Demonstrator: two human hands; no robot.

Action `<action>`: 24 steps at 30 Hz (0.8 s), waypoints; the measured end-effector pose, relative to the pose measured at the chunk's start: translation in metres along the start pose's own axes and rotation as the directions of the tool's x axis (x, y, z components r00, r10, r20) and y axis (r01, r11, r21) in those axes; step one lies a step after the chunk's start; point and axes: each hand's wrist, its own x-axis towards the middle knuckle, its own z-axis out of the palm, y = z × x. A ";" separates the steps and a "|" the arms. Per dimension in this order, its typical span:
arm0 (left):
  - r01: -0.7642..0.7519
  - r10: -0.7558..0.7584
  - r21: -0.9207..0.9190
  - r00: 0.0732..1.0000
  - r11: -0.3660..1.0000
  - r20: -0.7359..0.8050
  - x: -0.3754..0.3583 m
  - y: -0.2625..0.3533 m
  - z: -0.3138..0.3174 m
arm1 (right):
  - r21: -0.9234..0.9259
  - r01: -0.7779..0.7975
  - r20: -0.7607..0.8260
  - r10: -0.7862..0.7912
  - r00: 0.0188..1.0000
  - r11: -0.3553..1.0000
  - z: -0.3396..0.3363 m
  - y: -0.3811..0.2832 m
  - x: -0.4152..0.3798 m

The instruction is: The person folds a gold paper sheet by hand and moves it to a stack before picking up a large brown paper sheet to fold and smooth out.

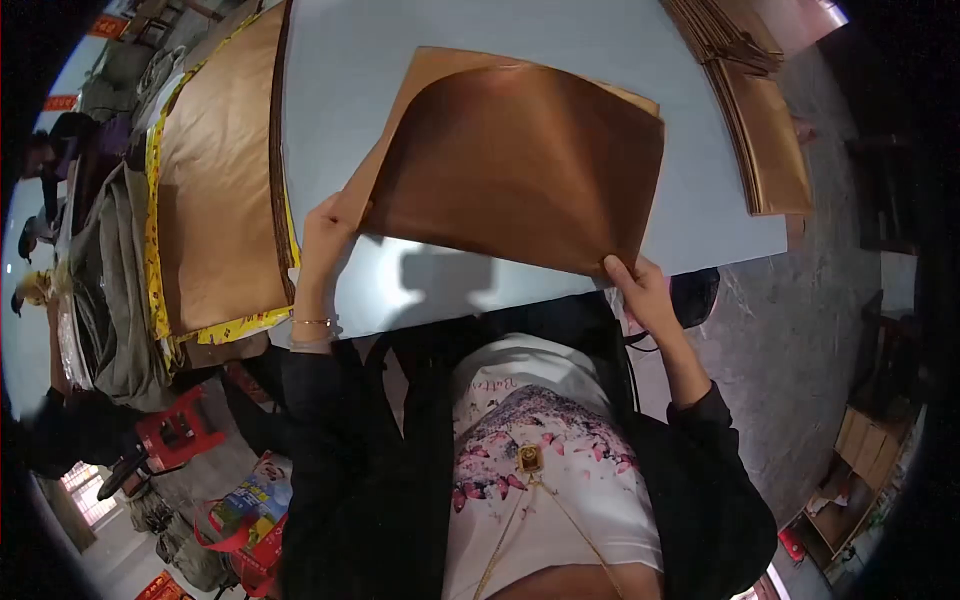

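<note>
A large sheet of brown paper (520, 170), folded over on itself, is held up over the pale table top (350, 90). My left hand (328, 235) grips its lower left corner, thumb and fingers closed on the edge. At the lower right corner my right hand (640, 290) pinches the paper, thumb on top. The upper layer bows upward in the middle, and a lighter layer shows behind it along the top and left. Below the sheet, a bright patch and a dark shadow lie on the table.
To the left lies a stack of brown paper sheets (220, 180) on yellow printed wrapping (155, 240). Folded brown paper pieces (760, 130) are piled at the table's right edge. Grey cloth (110, 290) and people are further left. A red stool (180, 430) stands on the floor.
</note>
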 end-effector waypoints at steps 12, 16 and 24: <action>0.180 -0.152 0.418 0.983 0.890 -0.099 0.004 0.000 0.013 | -0.389 0.059 -0.455 -0.247 0.856 0.919 0.018 0.009 0.003; 0.023 -0.008 0.222 0.998 0.975 -0.068 -0.012 0.003 0.010 | -0.187 -0.041 -0.486 -0.057 0.872 0.981 0.016 -0.001 0.006; 0.021 0.028 0.329 0.989 0.944 -0.143 -0.011 -0.011 0.007 | -0.183 -0.082 -0.542 -0.031 0.840 0.980 0.014 -0.008 0.012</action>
